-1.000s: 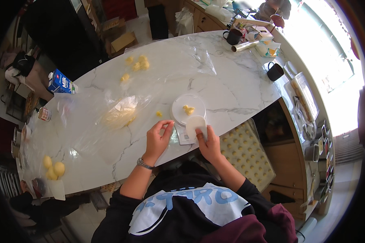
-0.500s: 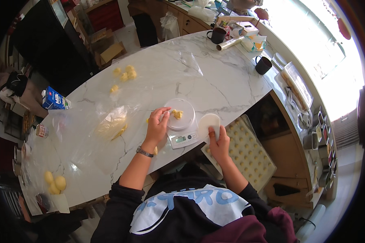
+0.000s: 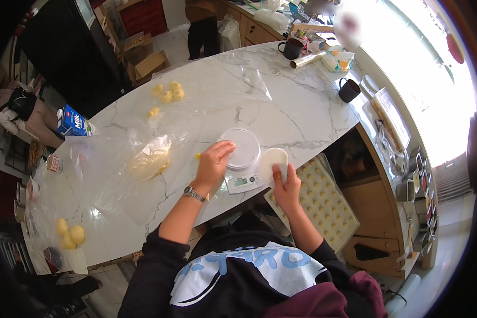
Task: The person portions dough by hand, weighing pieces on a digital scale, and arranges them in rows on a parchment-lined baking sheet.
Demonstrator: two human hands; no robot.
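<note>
A white kitchen scale (image 3: pixel 245 183) with a round pale pan (image 3: pixel 243 148) stands near the table's front edge. At the pan's left side is my left hand (image 3: pixel 213 165), its fingers drawn together in a pinch. They appear closed on a small piece of yellow dough, which the fingers hide; the visible part of the pan holds none. Just right of the scale, my right hand (image 3: pixel 287 190) grips a white, rounded dough scraper (image 3: pixel 275 160), thumb on its face. Small yellow crumbs (image 3: pixel 198 156) lie left of the scale.
Clear plastic sheeting covers the table's left, with bagged dough (image 3: pixel 149 159) and dough lumps (image 3: pixel 175 90) on it. Yellow balls (image 3: pixel 77 234) sit far left, near a milk carton (image 3: pixel 73 123). A tray of small balls (image 3: pixel 323 204) is below right. A person (image 3: pixel 202 32) stands beyond the table.
The yellow dough piece on the pan is no longer seen there; my left fingers have closed over that spot. The right hand still holds the scraper. A person shows more at the back.
</note>
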